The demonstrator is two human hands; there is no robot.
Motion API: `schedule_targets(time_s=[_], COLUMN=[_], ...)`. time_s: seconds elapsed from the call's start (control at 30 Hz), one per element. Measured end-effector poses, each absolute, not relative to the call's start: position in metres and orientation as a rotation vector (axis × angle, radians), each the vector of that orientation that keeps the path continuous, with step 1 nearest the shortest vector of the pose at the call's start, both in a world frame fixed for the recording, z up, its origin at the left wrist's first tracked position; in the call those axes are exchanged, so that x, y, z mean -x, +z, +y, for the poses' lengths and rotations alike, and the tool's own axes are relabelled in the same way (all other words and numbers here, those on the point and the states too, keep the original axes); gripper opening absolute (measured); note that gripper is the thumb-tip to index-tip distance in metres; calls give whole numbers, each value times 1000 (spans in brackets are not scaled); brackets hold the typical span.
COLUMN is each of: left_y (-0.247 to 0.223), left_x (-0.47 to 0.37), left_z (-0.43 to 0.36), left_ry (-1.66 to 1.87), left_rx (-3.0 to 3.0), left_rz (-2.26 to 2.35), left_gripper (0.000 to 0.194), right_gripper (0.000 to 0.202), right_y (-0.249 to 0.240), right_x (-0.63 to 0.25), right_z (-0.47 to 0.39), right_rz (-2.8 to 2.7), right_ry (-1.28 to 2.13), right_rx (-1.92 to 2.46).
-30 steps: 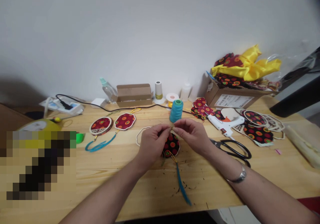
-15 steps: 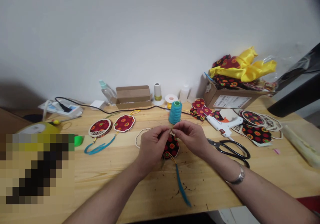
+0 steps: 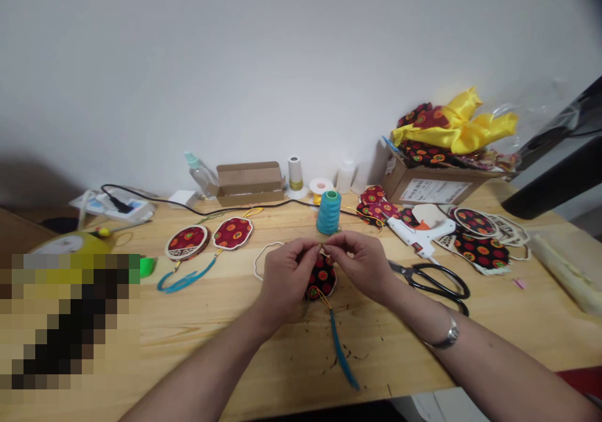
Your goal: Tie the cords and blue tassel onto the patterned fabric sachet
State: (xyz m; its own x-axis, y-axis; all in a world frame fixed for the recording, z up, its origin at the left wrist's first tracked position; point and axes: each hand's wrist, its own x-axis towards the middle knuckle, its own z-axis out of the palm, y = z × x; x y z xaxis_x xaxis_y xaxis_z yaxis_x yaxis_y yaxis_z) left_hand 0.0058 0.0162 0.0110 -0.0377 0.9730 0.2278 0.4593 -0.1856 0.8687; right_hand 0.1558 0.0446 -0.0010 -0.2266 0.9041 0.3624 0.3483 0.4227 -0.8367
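My left hand [image 3: 290, 276] and my right hand [image 3: 360, 262] meet fingertip to fingertip in the middle of the table. Both are closed in a pinch, and whatever lies between the fingers is too small or hidden to make out. Just below them is a black fabric ornament [image 3: 324, 276] with red and orange round patterns, partly covered by my left hand. From its lower edge a yellow cord leads to a teal tassel [image 3: 342, 350] lying on the wood. A pale scalloped frame [image 3: 260, 260] shows beside my left hand. Behind my fingers stands a teal thread spool [image 3: 328, 214].
Black-handled scissors [image 3: 435, 284] and a white glue gun [image 3: 420, 234] lie to the right. Two red ornaments, one round [image 3: 188, 241] and one scalloped [image 3: 232, 232], lie left. A fabric-filled cardboard box [image 3: 435, 184] stands back right; a black cable [image 3: 207, 212] crosses the back.
The view has shifted very slightly. Both hands stay pinched together above the black ornament, with only small finger movement.
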Motion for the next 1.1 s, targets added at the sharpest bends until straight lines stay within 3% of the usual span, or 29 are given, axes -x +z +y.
schedule_targets(time_s=[1.1], left_y=[8], left_x=[-7], left_z=[17], left_ry=[1220], left_rx=[-1551], left_rz=[1496], left_gripper=[15], right_gripper=[9], right_y=[3], right_x=[-155], right_z=[43], right_rz=[-1845], right_ry=[652], right_rx=[1115])
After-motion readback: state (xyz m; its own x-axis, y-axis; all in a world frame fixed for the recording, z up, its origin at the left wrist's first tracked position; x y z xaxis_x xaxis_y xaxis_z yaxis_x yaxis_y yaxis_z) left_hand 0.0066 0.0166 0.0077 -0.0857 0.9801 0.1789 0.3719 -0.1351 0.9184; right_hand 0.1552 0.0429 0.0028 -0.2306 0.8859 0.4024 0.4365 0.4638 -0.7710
